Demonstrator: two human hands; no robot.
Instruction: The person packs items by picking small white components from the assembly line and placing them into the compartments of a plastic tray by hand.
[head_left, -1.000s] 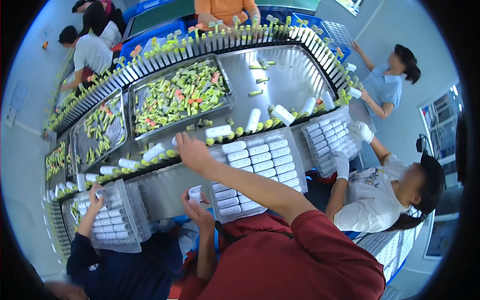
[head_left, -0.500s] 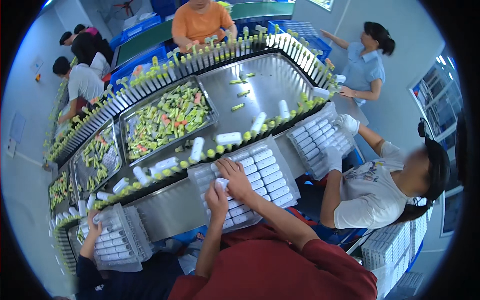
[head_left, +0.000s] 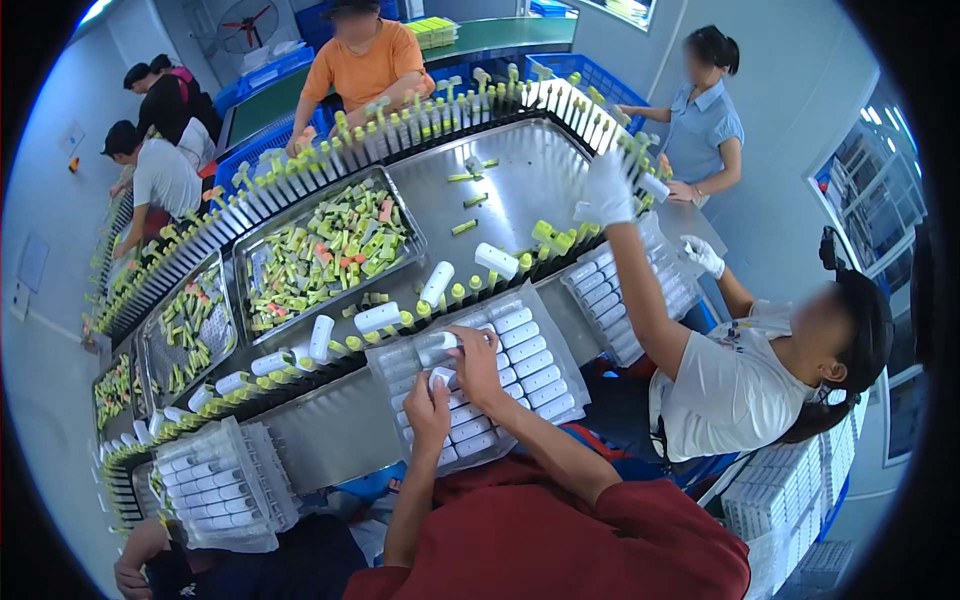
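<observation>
Metal table (head_left: 335,412) | white piece (head_left: 440,377) | at left hand's (head_left: 428,408) fingertips, near right hand (head_left: 477,366)

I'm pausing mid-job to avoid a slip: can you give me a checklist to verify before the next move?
1. Left hand's grip: ok. The left hand holds a small white plastic piece.
2. Right hand's grip: cannot tell. The right hand is at one end of a white, oblong plastic casing; whether it is clasped is unclear.
3. Hands over the clear, pocketed plastic tray: ok, both are.
4. Left hand free: not ok, it is occupied.
5. Co-worker's raised, white-gloved hand apart from both hands: ok, though blurred.
</observation>
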